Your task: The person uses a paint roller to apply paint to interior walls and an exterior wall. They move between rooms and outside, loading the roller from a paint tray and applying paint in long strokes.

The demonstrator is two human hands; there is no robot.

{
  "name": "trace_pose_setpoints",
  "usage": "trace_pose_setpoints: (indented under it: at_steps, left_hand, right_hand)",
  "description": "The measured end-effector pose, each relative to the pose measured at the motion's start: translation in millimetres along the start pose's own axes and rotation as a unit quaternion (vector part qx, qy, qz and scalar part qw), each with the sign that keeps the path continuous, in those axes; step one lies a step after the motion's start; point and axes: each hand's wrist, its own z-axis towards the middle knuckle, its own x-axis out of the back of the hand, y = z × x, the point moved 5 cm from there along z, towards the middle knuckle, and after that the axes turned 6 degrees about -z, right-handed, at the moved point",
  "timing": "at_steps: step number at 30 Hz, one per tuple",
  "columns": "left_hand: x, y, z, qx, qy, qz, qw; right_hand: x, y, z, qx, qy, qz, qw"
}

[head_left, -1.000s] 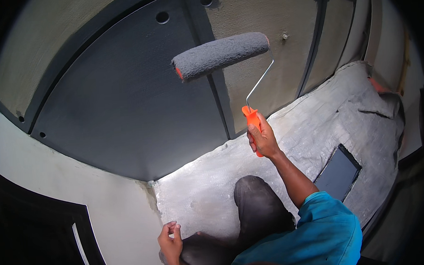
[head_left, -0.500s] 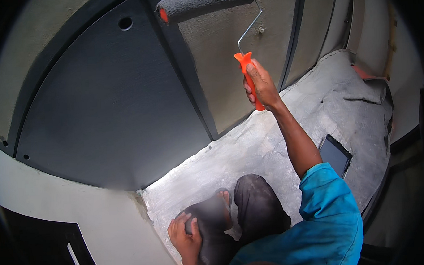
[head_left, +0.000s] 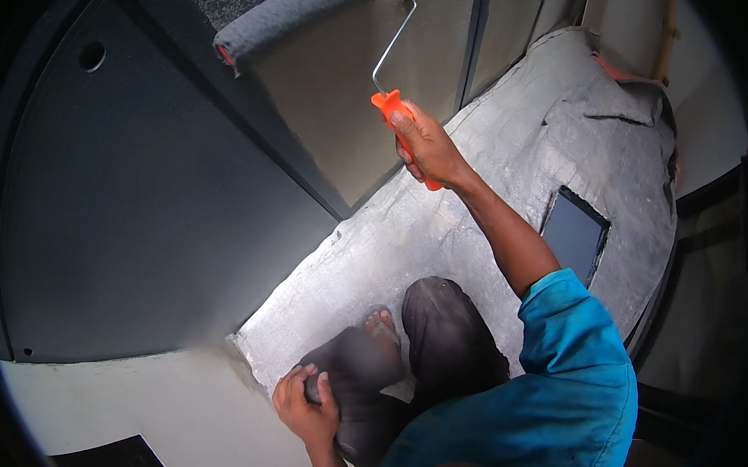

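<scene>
My right hand [head_left: 429,152] is wrapped round the orange handle of a paint roller [head_left: 302,18], its arm stretched out ahead. The roller's fluffy sleeve is loaded with dark grey paint and lies against the wall at the top, over a beige-grey panel [head_left: 360,100]. A bent wire frame joins sleeve and handle; the sleeve's right end is cut off by the picture edge. Wet-looking dark paint [head_left: 226,2] shows just above the sleeve. Resting on my left knee [head_left: 339,356], my left hand [head_left: 306,407] holds nothing, its fingers spread over the trouser cloth.
A large dark grey wall panel [head_left: 132,227] with a round hole [head_left: 92,56] fills the left. Wrinkled silvery sheeting [head_left: 440,226] covers the floor under my sandalled foot [head_left: 382,329]. At right, a dark rectangle [head_left: 576,231] shows through it. A pale surface [head_left: 189,400] lies lower left.
The whole view has shifted, so the wall and sheeting sit differently. The roller appears further left, and dark wet paint now shows above its sleeve. My left hand stays on the knee.
</scene>
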Motion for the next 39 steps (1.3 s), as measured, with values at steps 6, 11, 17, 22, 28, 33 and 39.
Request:
trace_pose_setpoints:
  at_steps: [6,11,17,22,28,33,39]
  left_hand:
    - [5,-5,4,0.015,-0.008,0.016,1.0]
    - [7,-11,-1,0.045,-0.014,0.013,0.999]
    - [10,-19,-11,0.094,-0.015,0.001,0.995]
    - [12,-22,-17,0.103,-0.011,0.002,0.995]
    - [12,-20,-15,0.103,-0.022,-0.004,0.994]
    - [12,-22,-13,0.099,-0.018,-0.008,0.995]
    - [9,-18,-11,0.1,-0.013,-0.005,0.995]
  right_hand:
    - [7,87,-42,-0.129,0.01,-0.039,0.991]
    - [4,170,-67,-0.196,0.004,-0.091,0.976]
    - [0,255,-84,-0.294,-0.03,-0.111,0.949]
    - [1,316,-92,-0.322,-0.049,-0.116,0.938]
    - [6,367,-83,-0.347,-0.074,-0.146,0.924]
    - [8,371,-74,-0.376,-0.084,-0.143,0.912]
    - [7,358,-78,-0.376,-0.078,-0.142,0.912]
